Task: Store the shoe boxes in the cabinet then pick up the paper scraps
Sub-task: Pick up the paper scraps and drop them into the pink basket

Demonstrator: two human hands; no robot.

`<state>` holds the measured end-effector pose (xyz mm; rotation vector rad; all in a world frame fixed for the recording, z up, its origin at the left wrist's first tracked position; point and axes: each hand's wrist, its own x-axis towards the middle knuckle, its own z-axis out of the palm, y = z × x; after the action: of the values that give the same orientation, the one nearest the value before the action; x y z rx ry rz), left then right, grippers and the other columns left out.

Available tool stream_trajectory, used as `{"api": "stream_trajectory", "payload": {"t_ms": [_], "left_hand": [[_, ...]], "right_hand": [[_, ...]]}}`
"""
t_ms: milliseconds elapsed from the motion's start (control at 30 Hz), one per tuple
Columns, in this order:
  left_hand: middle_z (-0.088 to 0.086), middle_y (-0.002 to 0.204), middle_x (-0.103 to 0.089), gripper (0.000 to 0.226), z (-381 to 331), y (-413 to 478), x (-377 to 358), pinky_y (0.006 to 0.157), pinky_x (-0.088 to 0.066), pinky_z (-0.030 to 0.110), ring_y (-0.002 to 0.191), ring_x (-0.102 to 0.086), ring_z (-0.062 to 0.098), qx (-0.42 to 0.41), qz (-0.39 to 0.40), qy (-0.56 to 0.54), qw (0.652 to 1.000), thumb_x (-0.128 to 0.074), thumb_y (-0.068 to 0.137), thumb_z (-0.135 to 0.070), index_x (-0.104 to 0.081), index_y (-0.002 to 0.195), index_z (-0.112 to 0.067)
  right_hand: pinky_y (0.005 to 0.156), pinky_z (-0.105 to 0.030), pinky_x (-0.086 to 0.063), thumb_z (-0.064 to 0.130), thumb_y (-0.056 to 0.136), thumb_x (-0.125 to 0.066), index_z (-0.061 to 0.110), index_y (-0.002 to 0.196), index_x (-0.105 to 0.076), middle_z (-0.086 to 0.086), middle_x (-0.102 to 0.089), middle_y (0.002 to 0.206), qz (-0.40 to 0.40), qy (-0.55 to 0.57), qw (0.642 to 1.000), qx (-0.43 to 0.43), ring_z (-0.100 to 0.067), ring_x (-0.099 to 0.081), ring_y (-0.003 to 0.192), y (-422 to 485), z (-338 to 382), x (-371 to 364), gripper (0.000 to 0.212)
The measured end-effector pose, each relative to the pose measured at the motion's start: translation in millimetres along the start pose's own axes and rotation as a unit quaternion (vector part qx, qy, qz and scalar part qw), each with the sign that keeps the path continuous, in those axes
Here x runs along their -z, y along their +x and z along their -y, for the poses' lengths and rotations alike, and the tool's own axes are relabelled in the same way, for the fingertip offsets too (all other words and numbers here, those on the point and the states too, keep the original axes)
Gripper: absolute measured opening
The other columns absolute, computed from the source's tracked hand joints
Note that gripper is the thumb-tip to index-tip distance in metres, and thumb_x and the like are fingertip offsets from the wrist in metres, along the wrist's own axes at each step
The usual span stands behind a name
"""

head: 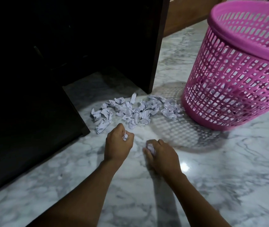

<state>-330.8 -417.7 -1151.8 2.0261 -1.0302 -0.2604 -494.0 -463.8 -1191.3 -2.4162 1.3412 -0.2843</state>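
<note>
Head: fisted grips [119,143] [160,154] (paper scraps [125,137] inside)

1. Basket [238,76]: bright pink, its wall a lattice of small holes.
2. Scraps [135,110]: white paper with dark printed marks.
3. Floor [212,185]: white marble with grey veins.
4. Cabinet [32,79]: very dark brown, almost black.

Dark print on paper scraps [135,110], too crumpled to read.
</note>
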Motion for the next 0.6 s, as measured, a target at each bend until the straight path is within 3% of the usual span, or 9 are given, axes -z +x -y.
{"api": "stream_trajectory", "payload": {"t_ms": [133, 233, 267, 333, 433, 533, 600], "left_hand": [[0.007, 0.067, -0.054, 0.014, 2, 0, 12, 0.057, -0.043, 0.037, 0.064, -0.053, 0.034, 0.018, -0.010, 0.011, 1.000, -0.056, 0.082, -0.013, -0.046, 0.090, -0.017], [0.015, 0.089, -0.066, 0.036, 11, 9, 16, 0.070, -0.047, 0.034, 0.085, -0.061, 0.035, 0.087, 0.017, 0.066, 0.994, -0.053, 0.086, -0.016, -0.057, 0.121, -0.018], [0.015, 0.094, -0.067, 0.035, 15, 12, 16, 0.074, -0.048, 0.034, 0.090, -0.062, 0.034, 0.102, 0.039, 0.088, 0.990, -0.052, 0.086, -0.017, -0.060, 0.120, -0.017], [0.014, 0.091, -0.068, 0.022, 26, 13, 13, 0.073, -0.051, 0.034, 0.090, -0.063, 0.034, 0.102, 0.086, 0.143, 0.981, -0.049, 0.087, -0.020, -0.065, 0.099, -0.013], [0.009, 0.077, -0.064, 0.025, 39, 3, 9, 0.064, -0.052, 0.035, 0.076, -0.064, 0.031, 0.042, 0.108, 0.187, 0.976, -0.041, 0.090, -0.028, -0.052, 0.072, -0.015], [0.010, 0.079, -0.055, 0.036, 50, -16, 3, 0.056, -0.049, 0.036, 0.066, -0.058, 0.033, -0.078, 0.060, 0.242, 0.965, -0.041, 0.093, -0.036, -0.062, 0.075, -0.013], [0.008, 0.088, -0.056, 0.037, 55, -30, 2, 0.060, -0.045, 0.037, 0.071, -0.054, 0.032, -0.123, 0.036, 0.277, 0.952, -0.046, 0.092, -0.045, -0.066, 0.083, -0.015]], "right_hand": [[0.060, -0.042, -0.044, 0.027, 0.097, -0.047, 0.016, 0.082, -0.052, -0.004, -0.055, 0.077, -0.050, 0.048, 0.998, 0.009, -0.031, -0.056, 0.068, -3, -5, -7, 0.019], [0.063, -0.043, -0.041, 0.026, 0.100, -0.050, 0.016, 0.084, -0.046, -0.001, -0.049, 0.082, -0.044, 0.101, 0.994, -0.018, -0.027, -0.051, 0.070, -4, -7, -5, 0.020], [0.065, -0.042, -0.042, 0.025, 0.100, -0.051, 0.016, 0.086, -0.047, -0.001, -0.049, 0.084, -0.033, 0.111, 0.993, -0.024, -0.026, -0.051, 0.072, -4, -8, -4, 0.018], [0.071, -0.041, -0.043, 0.021, 0.100, -0.052, 0.016, 0.094, -0.052, 0.000, -0.051, 0.092, -0.006, 0.126, 0.992, -0.025, -0.024, -0.053, 0.081, -3, -11, -3, 0.009], [0.080, -0.028, -0.037, 0.022, 0.103, -0.048, 0.019, 0.114, -0.060, 0.000, -0.057, 0.108, 0.010, 0.157, 0.987, -0.045, -0.018, -0.054, 0.097, 0, -13, -1, 0.017], [0.077, -0.024, -0.034, 0.020, 0.103, -0.047, 0.011, 0.103, -0.066, -0.007, -0.064, 0.104, 0.010, 0.208, 0.974, -0.086, -0.019, -0.055, 0.096, 5, -9, 6, 0.021], [0.077, -0.027, -0.037, 0.017, 0.102, -0.050, 0.005, 0.098, -0.069, -0.010, -0.069, 0.101, 0.007, 0.231, 0.967, -0.106, -0.023, -0.060, 0.097, 8, -7, 10, 0.023]]}}
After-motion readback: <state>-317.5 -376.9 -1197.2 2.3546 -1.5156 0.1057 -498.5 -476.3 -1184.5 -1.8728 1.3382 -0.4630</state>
